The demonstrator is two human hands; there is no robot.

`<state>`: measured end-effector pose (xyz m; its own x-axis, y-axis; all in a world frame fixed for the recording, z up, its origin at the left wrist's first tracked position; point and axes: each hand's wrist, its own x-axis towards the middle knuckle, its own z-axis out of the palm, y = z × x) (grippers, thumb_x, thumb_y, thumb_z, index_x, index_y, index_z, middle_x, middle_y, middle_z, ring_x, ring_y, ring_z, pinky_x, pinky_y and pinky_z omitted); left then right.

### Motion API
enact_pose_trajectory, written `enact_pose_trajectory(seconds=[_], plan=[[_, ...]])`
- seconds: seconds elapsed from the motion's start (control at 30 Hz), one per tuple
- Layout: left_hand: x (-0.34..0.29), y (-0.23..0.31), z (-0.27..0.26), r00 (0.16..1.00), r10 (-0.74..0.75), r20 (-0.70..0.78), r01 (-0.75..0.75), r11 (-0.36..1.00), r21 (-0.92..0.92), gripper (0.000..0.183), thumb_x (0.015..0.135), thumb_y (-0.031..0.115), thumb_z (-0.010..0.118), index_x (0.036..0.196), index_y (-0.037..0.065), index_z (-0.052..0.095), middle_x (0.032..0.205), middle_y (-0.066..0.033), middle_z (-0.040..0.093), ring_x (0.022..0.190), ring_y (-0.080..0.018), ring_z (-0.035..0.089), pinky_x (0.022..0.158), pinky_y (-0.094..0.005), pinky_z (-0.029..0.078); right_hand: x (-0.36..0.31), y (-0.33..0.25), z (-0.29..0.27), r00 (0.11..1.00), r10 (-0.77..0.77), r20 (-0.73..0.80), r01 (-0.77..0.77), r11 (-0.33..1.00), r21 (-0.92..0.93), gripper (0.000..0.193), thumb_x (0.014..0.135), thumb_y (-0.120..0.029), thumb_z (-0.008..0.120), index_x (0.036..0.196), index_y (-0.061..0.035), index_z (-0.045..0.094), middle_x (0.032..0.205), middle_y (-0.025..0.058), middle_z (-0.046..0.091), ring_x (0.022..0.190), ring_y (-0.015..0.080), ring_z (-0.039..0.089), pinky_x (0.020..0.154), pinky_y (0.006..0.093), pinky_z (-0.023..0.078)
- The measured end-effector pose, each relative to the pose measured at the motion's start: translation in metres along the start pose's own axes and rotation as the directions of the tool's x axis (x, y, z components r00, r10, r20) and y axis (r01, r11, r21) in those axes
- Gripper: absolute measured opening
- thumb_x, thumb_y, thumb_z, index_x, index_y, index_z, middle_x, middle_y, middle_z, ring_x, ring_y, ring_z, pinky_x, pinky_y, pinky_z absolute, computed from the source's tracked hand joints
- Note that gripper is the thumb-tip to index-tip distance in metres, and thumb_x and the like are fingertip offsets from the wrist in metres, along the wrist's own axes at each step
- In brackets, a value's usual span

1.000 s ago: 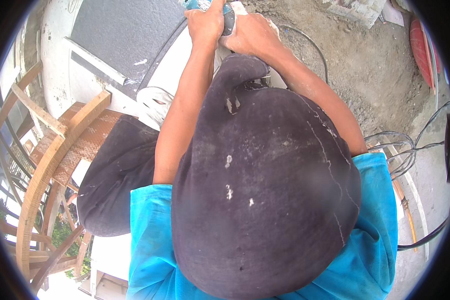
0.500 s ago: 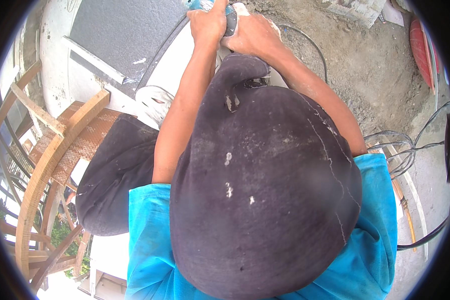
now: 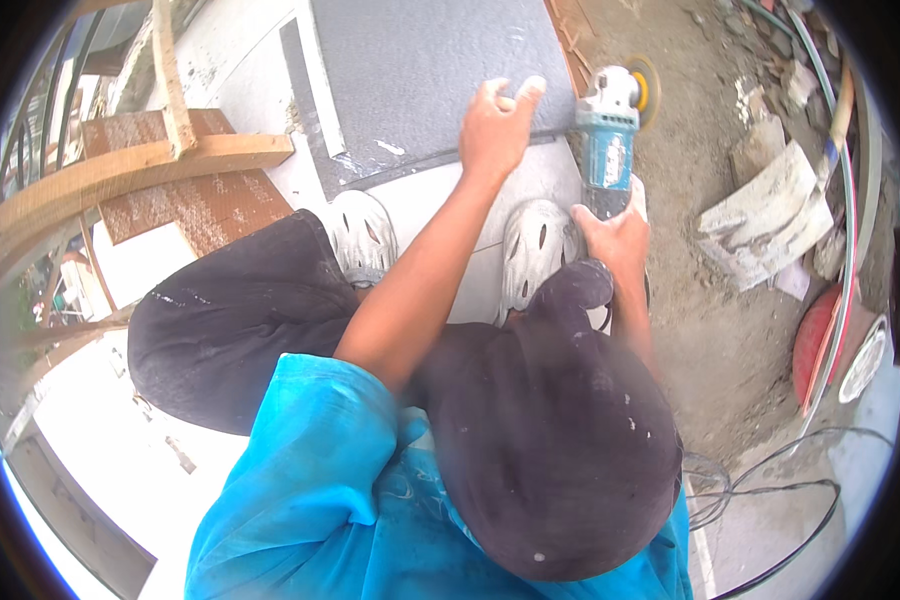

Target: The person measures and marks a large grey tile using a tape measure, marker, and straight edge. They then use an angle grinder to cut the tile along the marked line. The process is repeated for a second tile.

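An angle grinder [image 3: 608, 155] with a teal body, a pale metal head and a round yellow-brown disc [image 3: 648, 90] stands out to the right, disc end away from me. My right hand [image 3: 620, 235] is closed around its dark rear grip. Over a large dark grey slab [image 3: 420, 70] hangs my left hand [image 3: 495, 135], empty, with thumb and fingers apart. Whether the fingertips touch the slab, I cannot tell. A narrow pale strip [image 3: 320, 90] lies along the slab's left side. Whether the disc is spinning cannot be made out.
My dusty white shoes [image 3: 540, 250] are on the pale floor by the slab's near edge. Wooden beams [image 3: 140, 170] and a brown board stand at left. On the right are a dirt strip [image 3: 685, 300], a dusty shovel blade [image 3: 765, 220], a red basin [image 3: 815, 345] and looped black cable [image 3: 715, 490].
My left hand has let go of the grinder and moved over the slab. The right hand now holds the grinder alone, further right. My view has shifted, showing more of the slab and shoes.
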<state>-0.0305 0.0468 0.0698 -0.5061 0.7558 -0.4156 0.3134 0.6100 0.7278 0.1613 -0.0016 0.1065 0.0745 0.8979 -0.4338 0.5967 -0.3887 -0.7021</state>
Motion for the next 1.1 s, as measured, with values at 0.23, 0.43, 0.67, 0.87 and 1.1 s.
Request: enact_pose_trajectory(seconds=[0.23, 0.43, 0.67, 0.87, 1.1], plan=[[0.122, -0.121, -0.158, 0.716, -0.143, -0.683, 0.471, 0.822, 0.321, 0.062, 0.091, 0.043, 0.069, 0.137, 0.005, 0.053, 0.137, -0.0177, 0.051, 0.132, -0.0344, 0.044, 0.113, -0.0491, 0.032, 0.001, -0.015, -0.025, 0.995, -0.066, -0.073, 0.073, 0.992, 0.098, 0.077, 0.073, -0.014, 0.079, 0.139, 0.0039, 0.046, 0.118, 0.0171, 0.063, 0.104, 0.0277, 0.063, 0.094, 0.0381, 0.049], [0.14, -0.117, -0.132, 0.816, 0.065, -0.574, 0.221, 0.883, 0.415, 0.042, 0.095, 0.025, 0.066, 0.131, 0.005, 0.055, 0.128, -0.0176, 0.053, 0.124, -0.0351, 0.049, 0.109, -0.0509, 0.036, -0.003, -0.019, -0.04, 0.996, -0.023, -0.084, 0.028, 0.998, 0.057, 0.073, 0.075, -0.011, 0.079, 0.139, 0.0015, 0.047, 0.118, 0.0137, 0.061, 0.106, 0.024, 0.061, 0.095, 0.0372, 0.048], [0.097, 0.022, 0.036, 0.934, 0.329, -0.138, -0.319, 0.944, 0.09, 0.037, 0.094, 0.017, 0.065, 0.122, -0.003, 0.052, 0.12, -0.0227, 0.052, 0.116, -0.04, 0.051, 0.101, -0.0485, 0.044, -0.015, 0.001, -0.062, 0.991, 0.01, -0.136, 0.02, 0.974, 0.224, 0.087, 0.073, -0.012, 0.082, 0.144, 0.0085, 0.038, 0.129, 0.0187, 0.056, 0.117, 0.0269, 0.057, 0.102, 0.0388, 0.045], [0.036, 0.069, 0.126, 0.96, 0.28, 0.007, -0.28, 0.96, -0.01, 0.056, 0.093, 0.028, 0.068, 0.134, -0.005, 0.048, 0.129, -0.0217, 0.047, 0.125, -0.0393, 0.045, 0.108, -0.0495, 0.037, -0.024, 0.004, -0.082, 0.965, -0.011, -0.264, 0.06, 0.982, 0.179, 0.079, 0.076, -0.009, 0.081, 0.144, 0.0045, 0.042, 0.125, 0.0148, 0.058, 0.112, 0.0244, 0.057, 0.099, 0.0372, 0.045], [0.114, -0.033, -0.038, 0.839, -0.043, -0.543, 0.234, 0.929, 0.288, 0.082, 0.094, 0.042, 0.066, 0.149, -0.008, 0.031, 0.155, -0.0285, 0.029, 0.148, -0.042, 0.026, 0.12, -0.052, 0.026, -0.021, 0.024, -0.107, 0.952, 0.13, -0.278, -0.088, 0.983, 0.159, 0.107, 0.07, -0.013, 0.087, 0.152, 0.0149, 0.024, 0.147, 0.0293, 0.043, 0.137, 0.0352, 0.045, 0.116, 0.0421, 0.034]])
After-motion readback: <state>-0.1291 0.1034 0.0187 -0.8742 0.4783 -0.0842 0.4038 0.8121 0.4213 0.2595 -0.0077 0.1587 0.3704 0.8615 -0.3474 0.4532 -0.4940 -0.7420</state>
